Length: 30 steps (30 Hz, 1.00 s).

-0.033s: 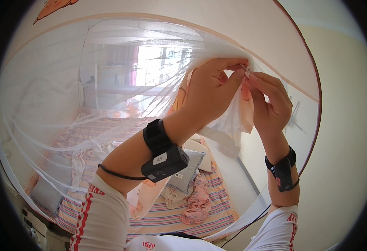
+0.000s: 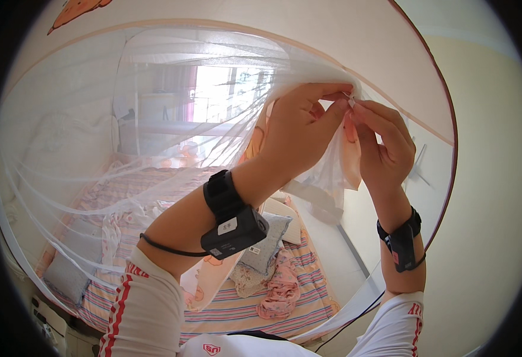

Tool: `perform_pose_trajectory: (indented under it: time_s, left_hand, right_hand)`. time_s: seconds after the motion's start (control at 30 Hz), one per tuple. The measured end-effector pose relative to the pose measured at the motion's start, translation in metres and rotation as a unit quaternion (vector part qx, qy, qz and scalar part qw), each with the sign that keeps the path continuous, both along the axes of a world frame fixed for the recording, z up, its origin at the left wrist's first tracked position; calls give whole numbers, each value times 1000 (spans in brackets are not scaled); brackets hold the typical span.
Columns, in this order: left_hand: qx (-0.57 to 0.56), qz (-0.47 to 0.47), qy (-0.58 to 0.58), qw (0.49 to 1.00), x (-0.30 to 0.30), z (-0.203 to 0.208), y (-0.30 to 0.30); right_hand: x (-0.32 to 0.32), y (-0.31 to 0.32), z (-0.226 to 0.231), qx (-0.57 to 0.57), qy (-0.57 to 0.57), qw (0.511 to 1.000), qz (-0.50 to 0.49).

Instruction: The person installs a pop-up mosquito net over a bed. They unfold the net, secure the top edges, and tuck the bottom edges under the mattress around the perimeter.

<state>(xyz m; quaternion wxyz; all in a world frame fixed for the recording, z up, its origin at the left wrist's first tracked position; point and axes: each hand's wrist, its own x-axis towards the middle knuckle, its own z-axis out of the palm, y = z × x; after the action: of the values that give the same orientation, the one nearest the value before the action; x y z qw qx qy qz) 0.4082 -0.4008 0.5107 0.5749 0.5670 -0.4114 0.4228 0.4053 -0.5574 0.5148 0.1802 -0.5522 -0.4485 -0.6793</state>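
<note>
Both hands are raised to about one o'clock in the view, meeting at the upper edge of a white mosquito net (image 2: 172, 119) that tents over a bed (image 2: 237, 309). The left hand (image 2: 299, 134) has its thumb and forefinger pressed together on a small fold of the mesh, the other fingers curled loosely behind; the right hand (image 2: 383, 149) pinches the same spot from three o'clock, fingertips (image 2: 356, 108) touching the left ones, so the net bunches between them and hangs down in a gathered drape (image 2: 332, 169). What small part sits in the pinch is too tiny to tell. Each wrist carries a black band: the left one (image 2: 234, 223) has a boxy black unit with a small pale label on its face, the right one (image 2: 401, 241) is slimmer. At eleven o'clock an orange cartoon patch (image 2: 74, 9) shows on the net's pale top panel. Below, at six o'clock, the striped bed sheet holds a grey pillow (image 2: 267, 241) and crumpled pink cloth (image 2: 279, 288).
</note>
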Motion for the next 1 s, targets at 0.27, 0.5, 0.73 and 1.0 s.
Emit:
perform_pose_trajectory:
  time_s: [0.27,0.5,0.73,1.0]
  left_hand:
    - [-32,-77,44,996,2,-9,-2]
    - [-39,-125,42,990,14,-28,4]
    - [-12,-122,72,990,23,-46,13]
    - [187,41,194,962,47,-154,52]
  right_hand:
    - [13,5,5,34,91,994,53]
    - [27,18,-1,44,134,986,85]
    - [36,18,-12,48,109,991,59]
    - [30,-34,-98,-44,97,994,-26]
